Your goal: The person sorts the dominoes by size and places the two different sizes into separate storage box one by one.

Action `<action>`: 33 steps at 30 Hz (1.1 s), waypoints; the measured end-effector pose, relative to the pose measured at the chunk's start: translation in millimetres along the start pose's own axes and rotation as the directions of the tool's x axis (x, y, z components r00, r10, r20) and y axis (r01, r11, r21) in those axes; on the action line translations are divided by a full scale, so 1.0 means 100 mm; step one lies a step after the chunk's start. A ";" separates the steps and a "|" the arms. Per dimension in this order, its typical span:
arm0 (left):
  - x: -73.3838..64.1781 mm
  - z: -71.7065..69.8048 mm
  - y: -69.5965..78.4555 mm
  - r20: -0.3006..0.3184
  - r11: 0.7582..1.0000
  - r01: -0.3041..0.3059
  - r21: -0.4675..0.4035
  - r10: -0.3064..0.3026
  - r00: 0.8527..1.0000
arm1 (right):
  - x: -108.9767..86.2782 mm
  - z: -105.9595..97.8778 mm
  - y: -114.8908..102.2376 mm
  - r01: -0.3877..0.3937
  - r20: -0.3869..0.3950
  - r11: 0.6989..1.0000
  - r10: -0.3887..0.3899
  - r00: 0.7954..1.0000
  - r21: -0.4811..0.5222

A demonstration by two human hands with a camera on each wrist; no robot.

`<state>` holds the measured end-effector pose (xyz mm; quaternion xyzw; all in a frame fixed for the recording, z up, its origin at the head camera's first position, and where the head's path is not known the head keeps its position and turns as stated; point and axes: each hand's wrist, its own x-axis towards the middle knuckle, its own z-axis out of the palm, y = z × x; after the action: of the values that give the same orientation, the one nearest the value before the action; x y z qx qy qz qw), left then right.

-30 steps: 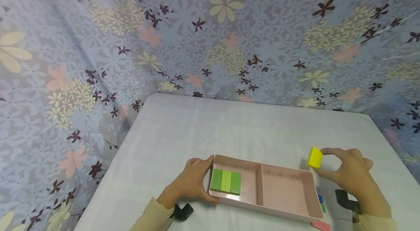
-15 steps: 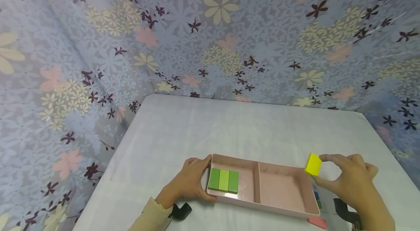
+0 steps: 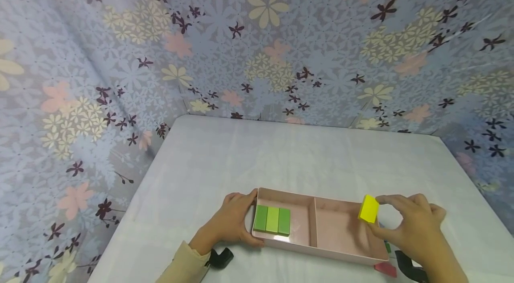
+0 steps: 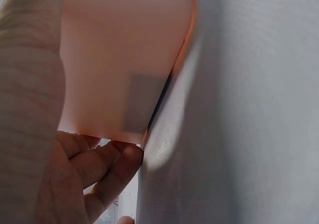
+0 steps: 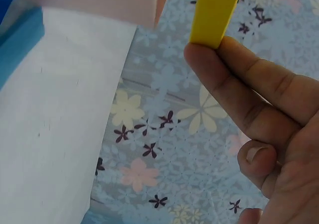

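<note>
A pale pink box (image 3: 337,231) with two compartments lies on the table in the head view. My left hand (image 3: 230,221) grips its left end, thumb at the front corner and fingers at the back; in the left wrist view the fingertips (image 4: 130,157) meet the box's edge. Two green blocks and a lighter green block (image 3: 272,220) stand side by side at the left of the left compartment. Between thumb and fingers, my right hand (image 3: 413,222) pinches a yellow block (image 3: 368,209), tilted, over the right end of the right compartment. The right wrist view shows the yellow block's lower end.
Just outside the box's right end lies a red block (image 3: 385,268), with a green block (image 3: 387,247) partly hidden behind the right hand. Blue pieces (image 5: 22,52) show at the left of the right wrist view. Flowered cloth (image 3: 265,51) hangs behind the white table (image 3: 281,153).
My right hand has carried the yellow block leftward and a little nearer, from beyond the box's right end to over the right compartment. The left hand keeps its hold on the box.
</note>
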<state>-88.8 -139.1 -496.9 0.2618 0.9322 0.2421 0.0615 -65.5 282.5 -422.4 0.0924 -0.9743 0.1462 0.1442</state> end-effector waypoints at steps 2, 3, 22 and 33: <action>0.00 0.01 0.00 -0.004 1.000 -0.001 0.007 0.001 1.000 | -0.01 0.01 -0.04 0.021 -0.014 1.000 -0.020 1.000 0.007; -0.01 0.02 -0.01 -0.007 1.000 -0.001 0.010 0.001 1.000 | -0.01 0.02 -0.05 0.031 -0.022 0.999 -0.031 0.999 0.017; -0.01 -0.02 -0.02 0.003 1.000 0.002 0.007 -0.002 1.000 | -0.19 0.01 -0.39 0.068 -0.060 0.993 -0.063 0.996 0.092; -0.03 0.01 -0.03 -0.003 1.000 -0.004 0.014 0.004 1.000 | -0.20 0.18 -0.67 0.039 -0.012 0.988 -0.038 0.999 0.150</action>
<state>-87.7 -142.3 -498.7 0.2638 0.9334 0.2364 0.0577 -36.1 216.9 -428.3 0.1212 -0.9579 0.2169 0.1440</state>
